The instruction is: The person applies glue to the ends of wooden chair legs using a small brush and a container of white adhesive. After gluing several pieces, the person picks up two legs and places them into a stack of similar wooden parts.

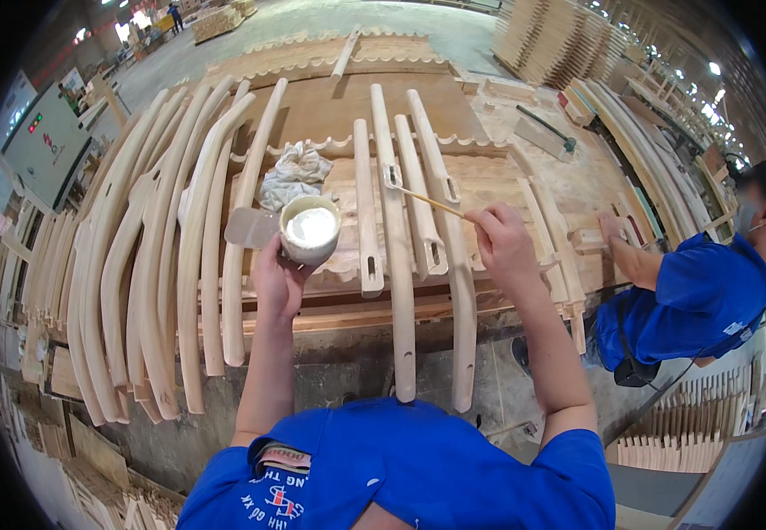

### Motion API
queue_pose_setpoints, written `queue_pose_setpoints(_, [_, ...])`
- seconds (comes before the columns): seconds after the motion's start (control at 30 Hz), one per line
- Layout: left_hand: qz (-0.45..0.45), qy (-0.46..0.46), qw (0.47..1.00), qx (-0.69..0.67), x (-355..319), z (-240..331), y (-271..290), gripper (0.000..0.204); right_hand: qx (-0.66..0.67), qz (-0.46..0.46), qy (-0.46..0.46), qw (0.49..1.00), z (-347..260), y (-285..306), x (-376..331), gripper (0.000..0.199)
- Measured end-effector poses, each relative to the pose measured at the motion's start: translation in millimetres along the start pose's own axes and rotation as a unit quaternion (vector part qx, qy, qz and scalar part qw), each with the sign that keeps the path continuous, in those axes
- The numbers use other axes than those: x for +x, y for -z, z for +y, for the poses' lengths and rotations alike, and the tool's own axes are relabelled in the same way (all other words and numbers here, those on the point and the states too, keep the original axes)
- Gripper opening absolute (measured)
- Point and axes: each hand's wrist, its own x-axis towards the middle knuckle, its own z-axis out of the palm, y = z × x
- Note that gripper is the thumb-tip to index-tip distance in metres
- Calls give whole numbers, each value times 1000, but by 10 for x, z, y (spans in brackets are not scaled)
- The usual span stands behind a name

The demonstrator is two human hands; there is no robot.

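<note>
A small round white cup filled with pale glue (310, 229) sat in the left hand (279, 281), whose fingers were wrapped closed around its lower wall, holding it above the near edge of the wooden work surface (330, 106). A flat grey scraper blade (250, 227) jutted out just left of the cup, touching its side. The right hand (500, 245) was closed in a pinch on a thin wooden stick applicator (423, 200), which slanted up and left so that its far tip met a slot near the upper part of one long curved pale wooden chair rail (394, 238). That rail lay in a group of four similar slotted rails (440, 212) side by side across the surface, their near ends overhanging its front edge. Behind the cup lay a crumpled white rag (293, 174). Further left, a fan of many curved pale wooden chair legs (158, 256) leaned against the surface. To the right, another person in a blue shirt (710, 296) bent over the surface, one hand (613, 228) on small wooden parts. Stacks of timber pieces (542, 35) stood beyond.
</note>
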Motion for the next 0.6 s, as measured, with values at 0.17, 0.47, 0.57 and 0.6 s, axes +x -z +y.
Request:
queue_pose_setpoints(0.17, [-17, 1, 1000, 19, -116, -44, -29, 40, -16, -26, 79, 996, -606, 343, 133, 8])
queue_pose_setpoints(0.47, [-17, 26, 998, 49, -310, -111, 153, 41, -57, -127, 160, 977, -1081, 410, 365, 4])
queue_pose_setpoints(0.57, [-40, 49, 998, 24, -386, -96, 234, 41, 59, -131, 70, 987, -1027, 380, 224, 4])
queue_pose_setpoints(0.6, [-46, 57, 997, 16, -419, -92, 264, 41, 101, -130, 32, 986, -1001, 365, 132, 5])
